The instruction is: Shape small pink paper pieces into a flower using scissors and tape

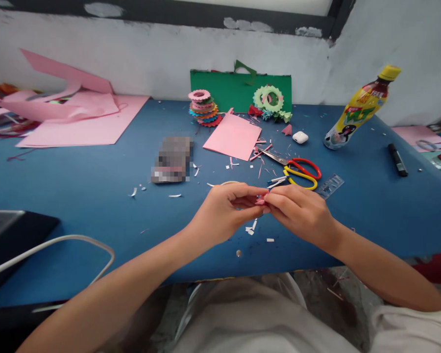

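Between my two hands is a small piece of pink folded paper (260, 201), mostly covered by fingers. My left hand (230, 211) pinches it from the left with fingertips and thumb. From the other side, my right hand (301, 211) has its fingers closed on the same piece. Just beyond my right hand lie scissors (303, 171) with one red and one yellow handle, blades pointing left. A clear plastic ruler (331, 186) rests beside them. Farther back is a square pink sheet (235, 135) among thin pink and white paper scraps (250, 229).
Stacked scalloped paper rings (204, 110), a green board (224, 88) and a pale green ring (268, 99) stand along the wall. A white earbud case (300, 138), a yellow bottle (360, 110) and a black marker (397, 160) are rightward. Leftward lie large pink sheets (73, 130) and a white cable (73, 239).
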A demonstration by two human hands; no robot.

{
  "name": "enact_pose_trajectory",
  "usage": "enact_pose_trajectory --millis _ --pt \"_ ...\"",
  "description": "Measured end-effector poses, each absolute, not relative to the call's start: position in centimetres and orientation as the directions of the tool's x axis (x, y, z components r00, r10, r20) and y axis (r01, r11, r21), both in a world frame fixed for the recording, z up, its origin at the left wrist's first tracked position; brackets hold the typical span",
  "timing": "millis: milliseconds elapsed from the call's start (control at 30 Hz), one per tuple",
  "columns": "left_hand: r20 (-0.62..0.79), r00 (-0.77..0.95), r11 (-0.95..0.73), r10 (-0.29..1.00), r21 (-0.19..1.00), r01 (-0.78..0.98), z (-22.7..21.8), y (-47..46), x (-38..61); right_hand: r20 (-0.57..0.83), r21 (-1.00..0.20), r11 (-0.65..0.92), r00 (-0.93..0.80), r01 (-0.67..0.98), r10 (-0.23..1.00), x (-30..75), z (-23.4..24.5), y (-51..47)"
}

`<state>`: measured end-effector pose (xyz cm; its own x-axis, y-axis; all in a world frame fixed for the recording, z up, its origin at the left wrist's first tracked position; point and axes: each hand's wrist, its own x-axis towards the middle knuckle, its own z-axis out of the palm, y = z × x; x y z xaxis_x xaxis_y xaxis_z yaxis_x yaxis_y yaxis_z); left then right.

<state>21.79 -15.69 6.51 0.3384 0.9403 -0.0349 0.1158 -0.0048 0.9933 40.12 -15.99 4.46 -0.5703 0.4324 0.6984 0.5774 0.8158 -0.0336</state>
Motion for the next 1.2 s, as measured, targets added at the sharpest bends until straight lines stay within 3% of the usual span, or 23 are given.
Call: enact_pose_trajectory --millis 67,133,233,333,467,600,833,933,1033,1133,1200 --pt "-0.019 0.340 -0.016 0.940 0.995 0.099 6.5 -15.7 21.8 0.724 -0.120 0.795 -0.496 0.595 0.480 39.8 4.4 -16.0" --pt "-0.004 0.336 -0.023 0.942 0.997 0.075 6.6 -15.8 21.8 0.716 -0.335 0.743 -0.356 0.579 0.600 39.6 4.5 -15.9" --pt "0.054 0.308 -0.078 0.950 0.995 0.066 6.5 -15.9 21.8 0.533 -0.705 0.582 -0.237 0.405 0.812 39.6 4.9 -15.9" --pt "0.159 0.301 -0.199 0.940 0.974 0.106 6.4 -15.9 21.8 0.377 -0.866 0.447 -0.297 0.224 0.878 39.8 5.1 -15.8" --pt "0.334 0.357 -0.412 0.872 0.895 0.169 5.9 -15.8 21.5 0.401 -0.871 0.460 -0.292 0.172 0.868 39.8 5.0 -15.9" --pt "0.519 0.405 -0.639 0.753 0.722 0.265 5.5 -15.5 21.2 0.481 -0.817 0.537 -0.266 0.211 0.836 39.5 4.8 -16.0" --pt "0.635 0.425 -0.763 0.645 0.564 0.315 5.1 -15.5 21.3 0.584 -0.710 0.624 -0.222 0.326 0.781 39.2 4.3 -15.7" --pt "0.615 0.414 -0.740 0.671 0.598 0.309 4.9 -15.6 21.4 0.618 -0.662 0.650 -0.220 0.373 0.755 39.1 4.0 -15.6" --pt "0.529 0.382 -0.641 0.758 0.711 0.288 5.1 -15.9 21.6 0.622 -0.678 0.651 -0.207 0.341 0.755 39.1 3.8 -15.5" --pt "0.317 0.313 -0.379 0.895 0.911 0.163 5.6 -16.2 21.9 0.619 -0.727 0.639 -0.164 0.252 0.768 39.1 3.9 -15.5" --pt "0.156 0.301 -0.175 0.941 0.984 0.035 6.0 -16.2 22.0 0.604 -0.756 0.622 -0.146 0.205 0.783 39.1 4.0 -15.5"
